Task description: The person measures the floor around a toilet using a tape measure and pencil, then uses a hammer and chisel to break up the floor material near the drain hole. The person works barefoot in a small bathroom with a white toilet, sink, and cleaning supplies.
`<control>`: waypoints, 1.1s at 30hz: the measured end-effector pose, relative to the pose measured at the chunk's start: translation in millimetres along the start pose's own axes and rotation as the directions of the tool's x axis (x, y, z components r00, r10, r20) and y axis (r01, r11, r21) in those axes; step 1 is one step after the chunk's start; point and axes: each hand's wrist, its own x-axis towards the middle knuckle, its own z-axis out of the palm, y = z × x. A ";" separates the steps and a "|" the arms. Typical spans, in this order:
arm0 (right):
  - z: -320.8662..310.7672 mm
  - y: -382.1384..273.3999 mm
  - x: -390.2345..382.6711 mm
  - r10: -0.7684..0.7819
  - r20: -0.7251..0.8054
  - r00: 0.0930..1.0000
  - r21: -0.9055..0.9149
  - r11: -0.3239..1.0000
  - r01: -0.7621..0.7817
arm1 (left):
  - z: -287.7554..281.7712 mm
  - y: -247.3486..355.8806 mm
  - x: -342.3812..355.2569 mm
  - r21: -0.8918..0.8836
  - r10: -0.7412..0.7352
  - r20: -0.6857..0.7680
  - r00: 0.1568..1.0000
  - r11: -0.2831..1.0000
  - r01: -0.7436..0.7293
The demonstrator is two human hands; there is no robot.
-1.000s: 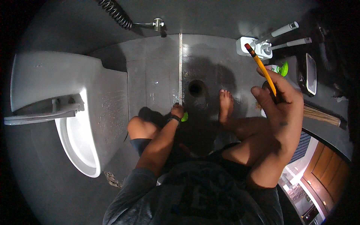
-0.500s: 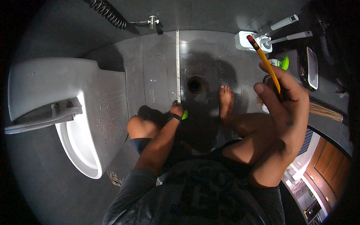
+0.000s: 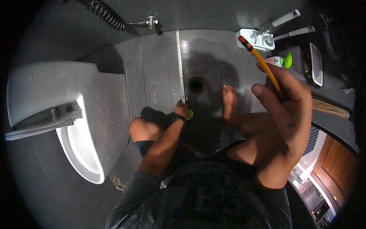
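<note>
My left hand (image 3: 182, 110) is low between my knees, closed on a tape measure (image 3: 180, 65). Its pale blade runs straight over the grey floor tiles to the foot of the far wall. A bit of the bright green case shows beside the fingers; the rest is hidden by the hand. Raised close to the camera on the right, my right hand (image 3: 289, 103) holds a yellow pencil (image 3: 263, 65) between thumb and fingers, its red eraser end pointing up and left. Just right of the blade lies a round drain hole (image 3: 198, 85) in the floor.
A white toilet (image 3: 110, 103) with its lid raised stands at left. Along the far wall are a valve (image 3: 151, 22) with a coiled hose and a white toilet-brush holder (image 3: 254, 40). A green-topped bottle (image 3: 286, 60), a stick broom (image 3: 329, 107) and a doorway lie right.
My right hand and the pencil have shifted slightly left. The tape's blade slants a little more, with its near end shifted slightly right along with my left hand.
</note>
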 end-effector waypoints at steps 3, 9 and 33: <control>7.1 0.2 -2.6 -0.072 -0.072 0.995 0.040 0.996 0.075 | -7.8 2.5 0.0 0.331 0.140 0.118 0.983 0.928 -0.172; -0.4 -7.7 6.9 -0.002 0.049 0.999 -0.030 1.000 0.004 | -22.6 3.2 2.6 0.104 0.090 0.209 0.974 0.988 -0.114; -1.3 -7.1 11.4 -0.078 0.191 0.978 -0.142 0.984 0.106 | -57.8 20.0 24.6 -0.276 -0.151 -0.004 0.988 0.950 0.144</control>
